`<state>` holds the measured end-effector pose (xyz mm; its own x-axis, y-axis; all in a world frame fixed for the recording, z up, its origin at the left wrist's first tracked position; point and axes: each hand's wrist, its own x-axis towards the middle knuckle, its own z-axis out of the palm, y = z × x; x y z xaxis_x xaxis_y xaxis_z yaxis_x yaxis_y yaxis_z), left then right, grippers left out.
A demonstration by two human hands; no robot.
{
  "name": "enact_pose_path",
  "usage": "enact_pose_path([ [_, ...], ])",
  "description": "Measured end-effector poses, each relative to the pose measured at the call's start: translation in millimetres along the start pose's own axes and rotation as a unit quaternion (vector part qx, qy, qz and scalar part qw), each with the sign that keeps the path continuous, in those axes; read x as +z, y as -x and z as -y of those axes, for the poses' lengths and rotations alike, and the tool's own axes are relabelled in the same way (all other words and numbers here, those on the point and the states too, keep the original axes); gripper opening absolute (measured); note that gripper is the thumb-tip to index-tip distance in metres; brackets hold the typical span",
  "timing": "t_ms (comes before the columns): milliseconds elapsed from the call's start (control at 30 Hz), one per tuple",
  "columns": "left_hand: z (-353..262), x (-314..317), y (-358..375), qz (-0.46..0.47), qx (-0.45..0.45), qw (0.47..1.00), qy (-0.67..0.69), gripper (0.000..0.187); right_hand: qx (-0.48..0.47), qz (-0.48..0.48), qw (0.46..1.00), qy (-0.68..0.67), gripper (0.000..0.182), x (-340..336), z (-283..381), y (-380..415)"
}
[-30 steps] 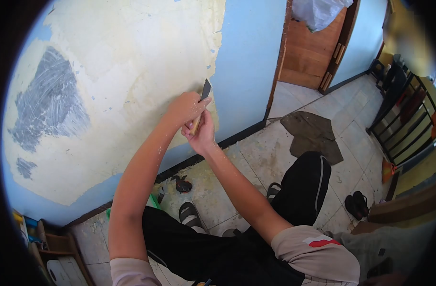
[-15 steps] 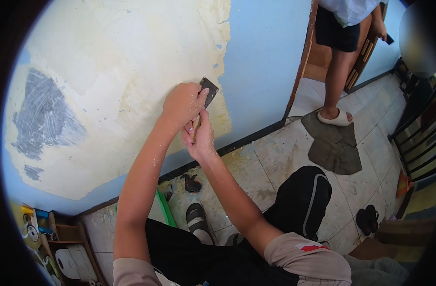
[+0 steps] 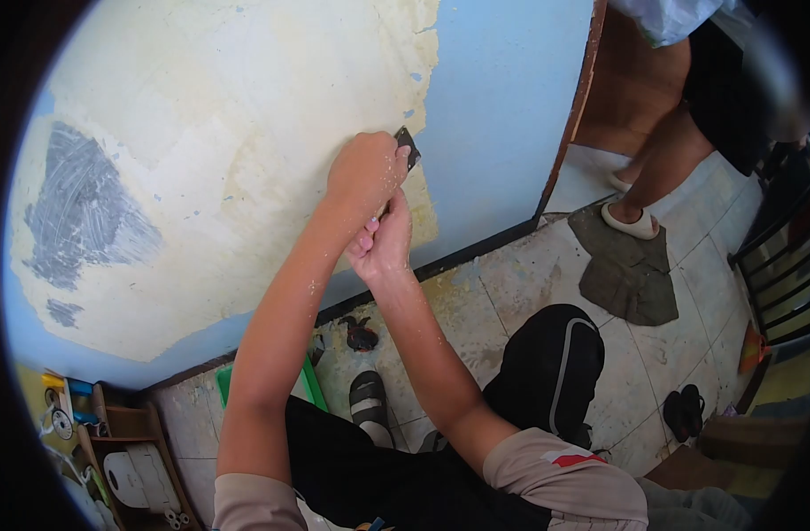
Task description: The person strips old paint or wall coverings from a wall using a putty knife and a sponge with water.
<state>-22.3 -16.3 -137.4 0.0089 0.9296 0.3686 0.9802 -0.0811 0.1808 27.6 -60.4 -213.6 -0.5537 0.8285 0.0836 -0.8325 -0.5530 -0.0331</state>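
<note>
Both my hands are on one scraper, held against the peeling wall (image 3: 272,106). My left hand (image 3: 362,173) is closed around it near the blade end, with crumbs of paint on the skin. Just below, my right hand (image 3: 389,241) wraps the handle, which is mostly hidden by the fingers. The dark blade of the scraper (image 3: 409,146) pokes out beyond my left hand, close to the ragged edge where cream surface meets blue paint (image 3: 502,115). Farther left on the wall is a grey scratched patch (image 3: 86,212).
A green-edged tray (image 3: 313,386) and a dark crumpled item (image 3: 361,334) lie on the dusty tiles. To the right, a person (image 3: 662,159) in pale slippers stands on a grey rag (image 3: 631,274) by the doorway. A shelf (image 3: 126,434) stands lower left; black flip-flops (image 3: 684,411) lie right.
My hands and the scraper have shifted a little up and right along the wall. Less of the blade shows. The person by the doorway has leaned right, and a second slipper shows.
</note>
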Motion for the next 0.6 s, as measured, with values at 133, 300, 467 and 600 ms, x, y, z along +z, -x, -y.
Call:
enact_pose_path([
  [133, -5.3, -1.6, -1.0, -0.002, -0.009, 1.0, 0.008, 0.037, 0.006, -0.013, 1.0, -0.022, 0.044, 7.0, -0.2, 1.1],
  [300, -12.3, -7.6, -6.1, 0.025, -0.018, 0.999, 0.018, 0.036, -0.018, -0.028, 0.999, -0.021, 0.046, 17.0, 3.6, 2.8],
  [467, -13.6, -8.4, -12.5, 0.026, 0.005, 1.0, 0.009, 0.034, -0.043, 0.013, 0.998, -0.049, 0.044, 10.8, 3.6, -11.9],
  [600, -15.3, 10.4, -17.5, -0.01, 0.067, 0.998, -0.003, 0.033, -0.125, 0.082, 0.988, -0.025, 0.032, 14.9, 5.0, -25.2],
])
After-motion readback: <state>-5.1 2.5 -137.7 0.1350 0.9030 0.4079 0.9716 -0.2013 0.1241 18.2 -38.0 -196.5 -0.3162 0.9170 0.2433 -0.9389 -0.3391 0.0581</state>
